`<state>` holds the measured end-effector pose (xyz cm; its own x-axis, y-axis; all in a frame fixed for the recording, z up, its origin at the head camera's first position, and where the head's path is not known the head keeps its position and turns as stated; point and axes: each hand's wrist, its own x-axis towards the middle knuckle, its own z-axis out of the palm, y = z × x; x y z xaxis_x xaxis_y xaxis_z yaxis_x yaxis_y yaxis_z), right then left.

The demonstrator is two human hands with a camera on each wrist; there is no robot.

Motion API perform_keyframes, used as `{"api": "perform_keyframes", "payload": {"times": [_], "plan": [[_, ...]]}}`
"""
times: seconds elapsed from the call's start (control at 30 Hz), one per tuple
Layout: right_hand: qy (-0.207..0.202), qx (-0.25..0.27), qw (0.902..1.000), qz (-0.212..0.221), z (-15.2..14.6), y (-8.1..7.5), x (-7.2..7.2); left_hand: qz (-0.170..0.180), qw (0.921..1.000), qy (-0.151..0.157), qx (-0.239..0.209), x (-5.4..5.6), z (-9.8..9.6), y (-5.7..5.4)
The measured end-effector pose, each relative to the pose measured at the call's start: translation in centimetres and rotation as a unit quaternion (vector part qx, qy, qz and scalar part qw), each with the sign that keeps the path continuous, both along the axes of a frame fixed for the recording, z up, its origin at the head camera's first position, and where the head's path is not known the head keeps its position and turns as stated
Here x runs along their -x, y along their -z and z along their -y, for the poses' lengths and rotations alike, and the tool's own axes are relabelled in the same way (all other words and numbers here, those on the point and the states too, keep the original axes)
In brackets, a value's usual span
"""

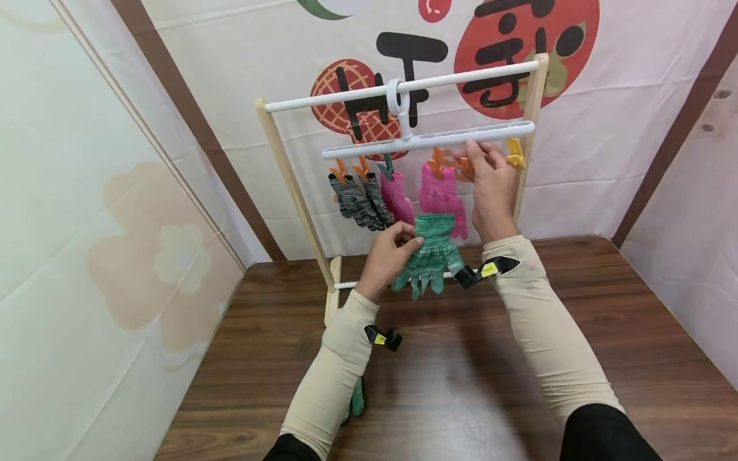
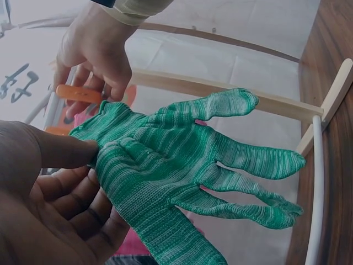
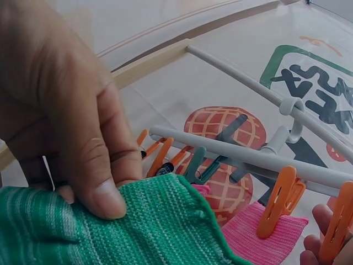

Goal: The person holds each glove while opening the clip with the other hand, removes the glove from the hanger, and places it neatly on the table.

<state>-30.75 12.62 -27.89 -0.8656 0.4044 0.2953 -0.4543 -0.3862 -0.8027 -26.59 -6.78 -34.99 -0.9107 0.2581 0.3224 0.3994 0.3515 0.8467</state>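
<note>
My left hand (image 1: 387, 257) pinches the cuff of a green striped knit glove (image 1: 434, 253), its fingers dangling downward. In the left wrist view, the thumb of that hand lies on the cuff edge. Higher up, my right hand (image 1: 494, 186) is raised to the white hanger (image 1: 450, 137), its fingers round an orange clothespin (image 2: 80, 94) near the hanger's right end. The glove's cuff is just below this clothespin. Grey-black gloves (image 1: 357, 200) and pink gloves (image 1: 441, 195) hang to the left on orange clothespins and a dark green one (image 3: 195, 165).
The hanger hooks over the top bar (image 1: 467, 78) of a wooden-legged rack. A yellow clothespin (image 1: 515, 153) sits at the hanger's right end. Another green glove (image 1: 357, 397) lies on the brown table (image 1: 438, 384), partly hidden by my left forearm. A printed cloth (image 1: 576, 166) hangs behind.
</note>
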Motion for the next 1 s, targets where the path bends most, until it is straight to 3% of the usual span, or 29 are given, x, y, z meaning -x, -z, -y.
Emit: {"api": "perform_keyframes", "payload": {"times": [0.27,0.47,0.7,1.0], "plan": [[0.004,0.02,0.9998,0.007,0.3,-0.4,-0.5,0.0,0.9999,0.012,0.003,-0.7,1.0,0.1],[0.004,0.014,0.9999,0.007,0.4,-0.5,-0.8,0.006,0.9996,0.026,0.005,-1.4,2.1,0.8],[0.004,0.023,0.9997,-0.002,0.6,-0.5,-0.9,0.064,0.9971,0.022,0.034,-3.0,3.0,2.5],[0.001,0.019,0.9998,0.003,0.6,-0.8,-1.2,0.142,0.9892,0.034,0.014,-4.8,4.3,4.9]]}}
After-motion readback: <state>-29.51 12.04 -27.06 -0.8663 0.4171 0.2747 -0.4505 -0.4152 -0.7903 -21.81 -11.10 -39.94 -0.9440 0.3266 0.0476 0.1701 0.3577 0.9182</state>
